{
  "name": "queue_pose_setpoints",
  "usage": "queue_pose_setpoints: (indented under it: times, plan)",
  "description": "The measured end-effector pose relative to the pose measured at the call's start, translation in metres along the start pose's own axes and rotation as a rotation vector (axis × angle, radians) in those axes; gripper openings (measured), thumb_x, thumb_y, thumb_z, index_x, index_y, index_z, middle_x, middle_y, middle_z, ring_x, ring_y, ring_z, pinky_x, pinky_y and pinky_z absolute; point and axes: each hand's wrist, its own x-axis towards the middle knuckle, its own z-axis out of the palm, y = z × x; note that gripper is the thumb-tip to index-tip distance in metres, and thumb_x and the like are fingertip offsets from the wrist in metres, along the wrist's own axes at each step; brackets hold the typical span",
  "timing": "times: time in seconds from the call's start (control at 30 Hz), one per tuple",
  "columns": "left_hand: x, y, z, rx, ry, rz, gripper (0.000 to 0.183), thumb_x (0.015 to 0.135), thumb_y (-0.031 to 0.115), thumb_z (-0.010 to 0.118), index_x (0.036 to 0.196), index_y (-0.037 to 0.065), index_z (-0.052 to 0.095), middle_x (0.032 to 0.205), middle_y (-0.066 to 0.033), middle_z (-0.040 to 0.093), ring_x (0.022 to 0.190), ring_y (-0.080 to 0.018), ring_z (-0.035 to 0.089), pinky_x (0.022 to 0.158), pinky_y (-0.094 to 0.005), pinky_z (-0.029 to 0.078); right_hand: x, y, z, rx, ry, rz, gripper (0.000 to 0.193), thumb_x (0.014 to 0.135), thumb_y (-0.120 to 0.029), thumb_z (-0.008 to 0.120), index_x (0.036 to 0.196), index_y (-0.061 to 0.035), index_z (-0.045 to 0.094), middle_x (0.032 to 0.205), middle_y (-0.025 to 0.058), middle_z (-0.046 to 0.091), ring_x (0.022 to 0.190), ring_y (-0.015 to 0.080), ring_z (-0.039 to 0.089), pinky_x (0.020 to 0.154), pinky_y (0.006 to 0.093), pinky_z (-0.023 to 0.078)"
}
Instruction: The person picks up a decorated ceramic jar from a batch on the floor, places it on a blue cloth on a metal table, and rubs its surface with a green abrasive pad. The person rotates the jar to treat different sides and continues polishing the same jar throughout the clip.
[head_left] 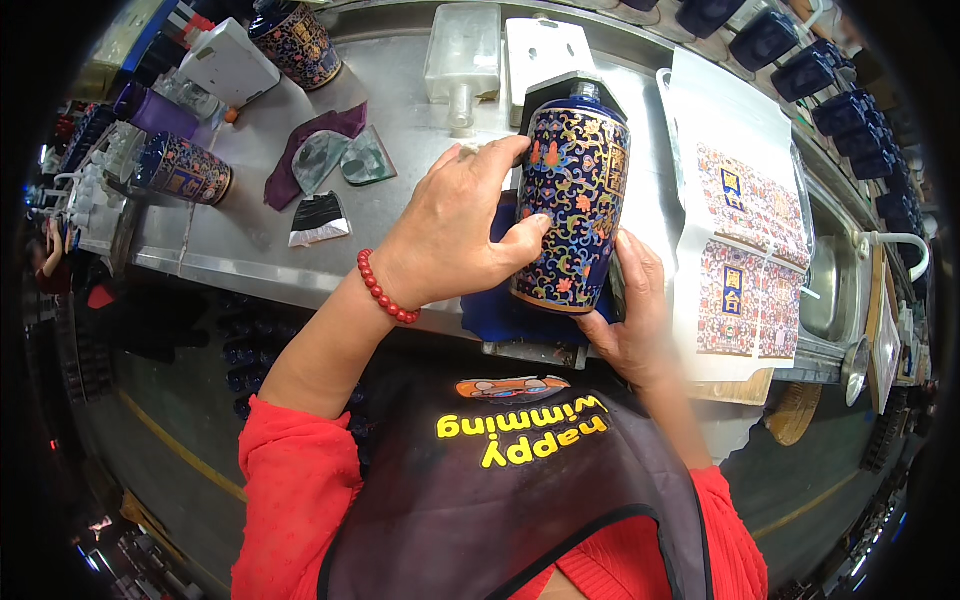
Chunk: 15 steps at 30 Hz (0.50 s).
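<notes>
A dark blue ceramic bottle (pixel 572 215) with a colourful floral pattern lies tilted in front of me, its short neck pointing away. My left hand (pixel 460 225), with a red bead bracelet (pixel 382 290) at the wrist, holds the bottle's left side. Its thumb presses on the patterned front, while the fingers reach the upper left edge. Low on the right side, my right hand (pixel 637 310) supports the bottle, thumb by the base and fingers along the side. Under the bottle is a dark stand (pixel 603 92), mostly hidden. A blue cloth (pixel 490 315) lies beneath at the table's near edge.
Printed floral sheets (pixel 750 255) lie to the right, before a sink (pixel 825 290). A clear container (pixel 463 55) and a white block (pixel 545 50) stand behind. Cloth and scraper-like pieces (pixel 320 160) lie left, near patterned bottles (pixel 185 170). Several blue bottles (pixel 845 120) line the far right.
</notes>
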Motion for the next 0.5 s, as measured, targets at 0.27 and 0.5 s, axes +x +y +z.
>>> queue_pose_setpoints:
  times: [0.27,0.5]
  plan:
    - [-0.0005,-0.0035,-0.0003,-0.032,0.008,0.026,0.065,0.084,0.029,0.073,0.133,-0.006,0.050,0.120,-0.0238,0.066,0.109,-0.0367,0.065,0.107,-0.0528,0.041,-0.0005,0.0001,0.0000,0.005,-0.005,0.004,0.086,0.080,-0.015,0.083,0.151,0.0011,0.037,0.145,0.0228,0.049,0.134,0.0394,0.048,0.113,0.0475,0.039]
    - [-0.0002,-0.0014,-0.0040,-0.014,-0.022,0.025,0.063,0.083,0.019,0.073,0.136,-0.006,0.051,0.126,-0.0290,0.063,0.119,-0.0419,0.062,0.102,-0.0431,0.048,-0.0003,0.0003,0.0005,0.008,-0.003,-0.001,0.085,0.081,-0.015,0.082,0.151,0.0007,0.037,0.145,0.0228,0.048,0.133,0.0392,0.048,0.113,0.0475,0.038]
